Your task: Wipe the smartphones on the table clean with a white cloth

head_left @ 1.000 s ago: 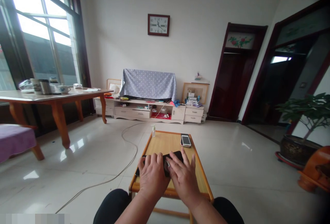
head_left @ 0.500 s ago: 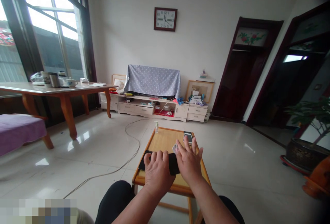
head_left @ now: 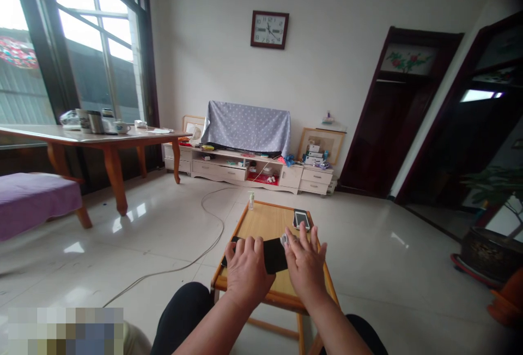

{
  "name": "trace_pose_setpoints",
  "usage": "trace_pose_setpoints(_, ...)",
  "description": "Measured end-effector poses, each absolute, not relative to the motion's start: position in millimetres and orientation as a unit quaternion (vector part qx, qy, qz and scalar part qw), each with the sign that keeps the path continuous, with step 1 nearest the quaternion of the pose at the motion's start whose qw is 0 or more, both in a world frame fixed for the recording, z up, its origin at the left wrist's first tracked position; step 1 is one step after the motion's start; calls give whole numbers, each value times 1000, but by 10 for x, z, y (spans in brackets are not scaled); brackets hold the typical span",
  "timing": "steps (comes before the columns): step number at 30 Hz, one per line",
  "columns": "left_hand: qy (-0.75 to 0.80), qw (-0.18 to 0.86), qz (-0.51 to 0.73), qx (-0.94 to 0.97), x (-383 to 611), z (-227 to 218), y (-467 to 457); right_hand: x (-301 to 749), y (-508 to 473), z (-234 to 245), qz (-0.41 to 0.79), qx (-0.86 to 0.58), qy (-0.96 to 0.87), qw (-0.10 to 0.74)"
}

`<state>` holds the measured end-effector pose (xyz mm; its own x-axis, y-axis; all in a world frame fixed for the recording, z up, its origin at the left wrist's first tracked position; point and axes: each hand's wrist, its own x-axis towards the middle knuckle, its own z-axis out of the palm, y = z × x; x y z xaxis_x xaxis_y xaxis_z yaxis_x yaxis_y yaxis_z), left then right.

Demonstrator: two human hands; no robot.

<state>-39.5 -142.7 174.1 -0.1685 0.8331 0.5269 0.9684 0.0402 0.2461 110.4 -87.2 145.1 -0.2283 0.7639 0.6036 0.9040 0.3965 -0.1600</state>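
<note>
My left hand [head_left: 247, 268] is wrapped over a flat black phone [head_left: 275, 256], held above a small wooden table [head_left: 261, 221]. The fingers curl over its top edge. My right hand [head_left: 307, 265] is at the phone's right end, fingers partly spread, with a crumpled whitish wipe [head_left: 284, 239] under the index finger and thumb side. A black edge also shows left of my left hand; whether it belongs to the same phone I cannot tell. Beyond my right hand, a white-framed phone [head_left: 302, 220] lies on the tabletop.
A small pump bottle [head_left: 251, 201] stands at the table's far left corner. A cable [head_left: 175, 264] runs across the floor on the left. Further off are a dining table [head_left: 93, 140] with cups, a low cabinet [head_left: 220, 172] and a potted plant [head_left: 496, 246].
My right hand and the wipe have shifted slightly right along the phone, so more of its black surface shows. The view has turned a little left.
</note>
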Motion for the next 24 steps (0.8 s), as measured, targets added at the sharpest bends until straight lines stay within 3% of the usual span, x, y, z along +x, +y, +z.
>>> trace_pose_setpoints(4,-707,121,-287,-635,-399,1735,-1439,1031,-998,1307,-111,-462,-827,302)
trace_pose_setpoints(10,-699,102,-270,-655,-330,1757,-1459,1255,-711,1405,-79,-547,-755,353)
trace_pose_setpoints(18,-721,101,-267,-631,-324,1782,-1418,1184,-1015,1229,-97,-467,-812,336)
trace_pose_setpoints(24,-669,99,-248,-693,-236,1814,-1436,1490,-598,1441,41,-531,-747,398)
